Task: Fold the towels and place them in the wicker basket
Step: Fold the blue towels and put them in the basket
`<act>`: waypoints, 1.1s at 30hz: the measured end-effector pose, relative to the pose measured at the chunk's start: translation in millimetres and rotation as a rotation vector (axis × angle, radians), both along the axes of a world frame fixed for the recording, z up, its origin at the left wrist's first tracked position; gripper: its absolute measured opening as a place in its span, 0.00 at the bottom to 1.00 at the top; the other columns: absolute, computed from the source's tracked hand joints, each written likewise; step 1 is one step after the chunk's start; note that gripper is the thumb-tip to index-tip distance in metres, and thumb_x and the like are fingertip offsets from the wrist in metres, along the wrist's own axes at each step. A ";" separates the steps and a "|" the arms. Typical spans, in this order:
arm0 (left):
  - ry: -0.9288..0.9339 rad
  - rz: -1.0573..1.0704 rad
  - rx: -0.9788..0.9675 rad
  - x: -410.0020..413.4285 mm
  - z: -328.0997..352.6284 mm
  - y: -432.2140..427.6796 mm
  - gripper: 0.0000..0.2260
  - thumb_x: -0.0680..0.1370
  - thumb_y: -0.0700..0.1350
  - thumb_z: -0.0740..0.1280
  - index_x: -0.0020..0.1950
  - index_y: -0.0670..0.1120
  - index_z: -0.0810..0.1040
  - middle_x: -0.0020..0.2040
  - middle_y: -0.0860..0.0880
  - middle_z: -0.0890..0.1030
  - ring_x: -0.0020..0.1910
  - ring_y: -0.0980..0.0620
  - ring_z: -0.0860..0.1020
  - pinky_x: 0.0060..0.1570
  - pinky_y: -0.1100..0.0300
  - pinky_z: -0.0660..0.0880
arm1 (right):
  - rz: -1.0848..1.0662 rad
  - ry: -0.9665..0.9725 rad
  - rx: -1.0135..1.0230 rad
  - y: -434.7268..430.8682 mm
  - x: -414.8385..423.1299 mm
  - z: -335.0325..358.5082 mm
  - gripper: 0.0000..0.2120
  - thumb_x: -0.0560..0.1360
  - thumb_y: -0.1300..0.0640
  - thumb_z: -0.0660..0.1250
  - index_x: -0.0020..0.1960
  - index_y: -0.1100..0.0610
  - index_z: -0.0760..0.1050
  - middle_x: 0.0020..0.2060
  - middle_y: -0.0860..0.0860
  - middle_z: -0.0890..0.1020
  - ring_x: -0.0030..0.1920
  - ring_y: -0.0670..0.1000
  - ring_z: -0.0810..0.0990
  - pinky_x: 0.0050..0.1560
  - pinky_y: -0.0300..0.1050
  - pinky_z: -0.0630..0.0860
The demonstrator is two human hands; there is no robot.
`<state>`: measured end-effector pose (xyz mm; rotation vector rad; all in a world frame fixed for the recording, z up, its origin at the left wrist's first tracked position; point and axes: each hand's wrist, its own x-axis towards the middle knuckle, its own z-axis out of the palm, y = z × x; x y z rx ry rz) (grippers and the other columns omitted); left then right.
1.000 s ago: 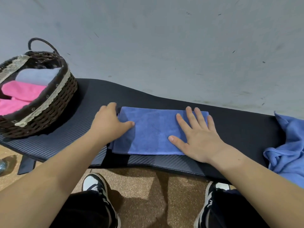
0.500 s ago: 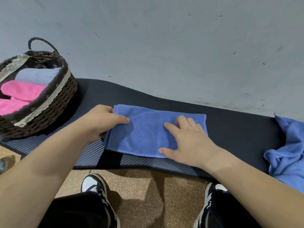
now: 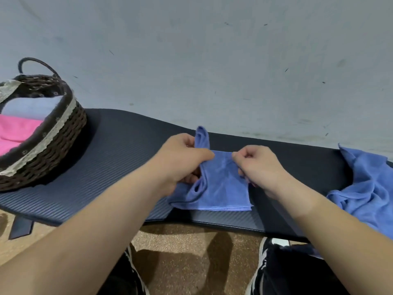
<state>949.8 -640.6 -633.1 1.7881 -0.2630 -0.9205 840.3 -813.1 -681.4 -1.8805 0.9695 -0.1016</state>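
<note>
A folded blue towel [image 3: 223,186] lies on the black mat [image 3: 110,167] in the middle. My left hand [image 3: 182,158] grips its left end and has carried it over toward the right, with a loop of cloth standing up behind the fingers. My right hand [image 3: 257,165] pinches the towel's right side with curled fingers. The wicker basket [image 3: 51,143] stands at the far left and holds folded pink and pale blue towels.
A crumpled blue towel [image 3: 365,188] lies at the mat's right end. A grey wall rises right behind the mat. Below the mat's front edge are brown floor and my shoes [image 3: 261,267].
My left hand lifted the towel's left end and brought it over to the right. My right hand went from lying flat on the towel to pinching its right side.
</note>
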 end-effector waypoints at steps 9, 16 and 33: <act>-0.175 -0.317 0.149 -37.6 -45.0 -65.9 0.10 0.77 0.49 0.73 0.52 0.45 0.76 0.45 0.44 0.84 0.39 0.48 0.85 0.46 0.49 0.85 | -0.073 0.038 0.473 -20.7 -14.6 3.2 0.24 0.83 0.40 0.61 0.50 0.61 0.81 0.35 0.56 0.81 0.29 0.52 0.80 0.31 0.44 0.78; -0.354 -0.307 0.195 -24.1 -36.7 -41.3 0.07 0.79 0.43 0.68 0.56 0.50 0.76 0.43 0.44 0.84 0.39 0.50 0.84 0.44 0.47 0.84 | -0.018 -0.008 0.307 -11.3 -15.5 0.7 0.11 0.78 0.55 0.74 0.42 0.58 0.75 0.34 0.52 0.82 0.25 0.45 0.81 0.26 0.38 0.76; -0.238 -0.090 0.336 15.4 -39.7 3.3 0.14 0.72 0.47 0.78 0.43 0.45 0.73 0.40 0.46 0.83 0.34 0.48 0.83 0.30 0.56 0.79 | 0.681 0.195 -0.773 13.2 -14.1 4.8 0.52 0.62 0.21 0.58 0.82 0.36 0.52 0.83 0.55 0.45 0.82 0.60 0.43 0.81 0.61 0.49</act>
